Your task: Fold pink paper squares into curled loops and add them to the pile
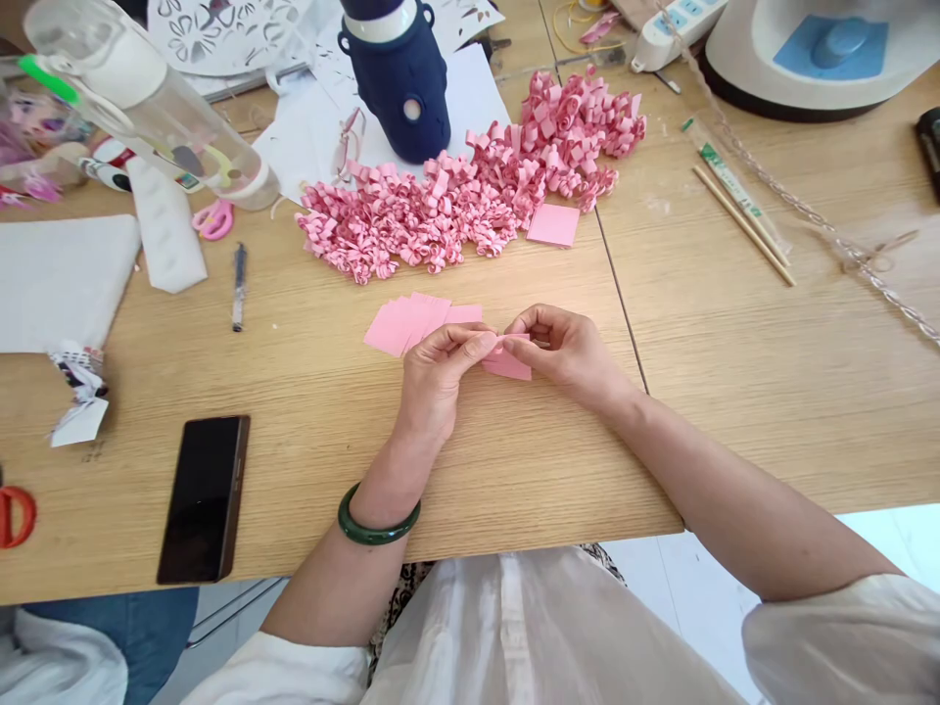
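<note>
Both hands meet over the middle of the wooden table. My left hand, with a green bangle on its wrist, pinches a small piece of pink paper. From the other side my right hand pinches the same piece between thumb and fingers. Loose pink paper squares lie fanned out beside and behind my left hand, and more pink paper shows under the fingers. Behind the hands spreads a long pile of curled pink paper pieces, with a pink square stack at its front edge.
A phone lies at the front left, near orange-handled scissors. A pen, pink scissors and a clear bottle are further back. A dark blue bottle stands behind the pile. Wooden sticks lie at the right.
</note>
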{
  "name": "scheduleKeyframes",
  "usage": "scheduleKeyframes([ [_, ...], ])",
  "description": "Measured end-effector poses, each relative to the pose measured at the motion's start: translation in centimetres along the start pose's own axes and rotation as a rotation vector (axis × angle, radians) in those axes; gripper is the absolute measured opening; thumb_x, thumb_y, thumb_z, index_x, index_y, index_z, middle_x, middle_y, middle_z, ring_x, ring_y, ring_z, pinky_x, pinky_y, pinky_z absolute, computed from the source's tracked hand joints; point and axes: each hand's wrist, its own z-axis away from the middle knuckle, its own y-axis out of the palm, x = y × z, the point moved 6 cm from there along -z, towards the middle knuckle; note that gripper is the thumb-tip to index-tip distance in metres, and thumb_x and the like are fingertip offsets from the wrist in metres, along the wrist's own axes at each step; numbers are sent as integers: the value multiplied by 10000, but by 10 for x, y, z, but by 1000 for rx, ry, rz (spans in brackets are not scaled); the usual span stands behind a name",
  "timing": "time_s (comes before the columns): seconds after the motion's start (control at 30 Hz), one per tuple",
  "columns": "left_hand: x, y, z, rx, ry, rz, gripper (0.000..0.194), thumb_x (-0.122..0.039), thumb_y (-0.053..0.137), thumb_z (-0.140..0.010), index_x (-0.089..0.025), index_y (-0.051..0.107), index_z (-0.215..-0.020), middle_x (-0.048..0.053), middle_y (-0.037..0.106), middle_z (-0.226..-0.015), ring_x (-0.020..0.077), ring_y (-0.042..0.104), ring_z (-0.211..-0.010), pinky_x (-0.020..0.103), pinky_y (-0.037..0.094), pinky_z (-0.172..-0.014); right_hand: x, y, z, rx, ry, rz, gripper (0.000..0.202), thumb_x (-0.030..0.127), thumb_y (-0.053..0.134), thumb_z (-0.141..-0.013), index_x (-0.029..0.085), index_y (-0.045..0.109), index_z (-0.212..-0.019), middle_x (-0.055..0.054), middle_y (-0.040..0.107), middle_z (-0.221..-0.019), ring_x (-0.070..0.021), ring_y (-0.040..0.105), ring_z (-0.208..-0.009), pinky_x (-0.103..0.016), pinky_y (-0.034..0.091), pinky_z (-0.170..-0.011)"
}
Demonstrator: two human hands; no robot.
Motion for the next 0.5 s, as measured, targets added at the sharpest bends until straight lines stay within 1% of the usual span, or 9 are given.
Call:
scheduleKeyframes([
  [0.1, 0, 0, 1, -28, 17, -14, 124, -246, 860, -688, -207, 745, -661, -12, 722, -842, 113, 674, -797, 265, 544, -802, 2, -1, 0, -1, -20, 0, 230, 309, 788, -730, 170, 613, -781, 1, 648, -779, -99, 560, -681, -246, 457, -625],
  [0.17, 2, -1, 0, -62, 0, -27, 135, -261, 869, -668, -202, 748, -662, -4, 721, -862, 118, 672, -806, 263, 543, -784, 2, 0, 0, 33, 4, -21, 215, 315, 771, -747, 164, 644, -833, -5, 661, -801, -101, 577, -697, -247, 465, -641],
  [0.27, 3, -2, 0, -73, -13, -43, 133, -260, 869, -656, -200, 750, -656, 4, 725, -868, 112, 657, -830, 238, 523, -775, 0, 1, 0, 96, 39, -28, 271, 366, 803, -732, 160, 671, -849, 1, 664, -773, -99, 567, -671, -247, 457, -626],
  [0.37, 2, -2, 0, -59, -5, -39, 133, -252, 862, -654, -203, 740, -641, 2, 719, -856, 115, 648, -816, 240, 522, -751, 0, 1, 0, 119, 33, -3, 329, 406, 847, -693, 159, 675, -828, 0, 672, -765, -103, 566, -667, -251, 457, -624],
  [0.5, 2, -1, 1, -46, -16, -44, 116, -253, 844, -681, -210, 742, -647, 3, 718, -870, 123, 652, -835, 255, 529, -778, 2, 1, 0, 160, 14, 20, 357, 449, 837, -708, 155, 686, -842, -13, 687, -798, -110, 570, -686, -257, 462, -631],
])
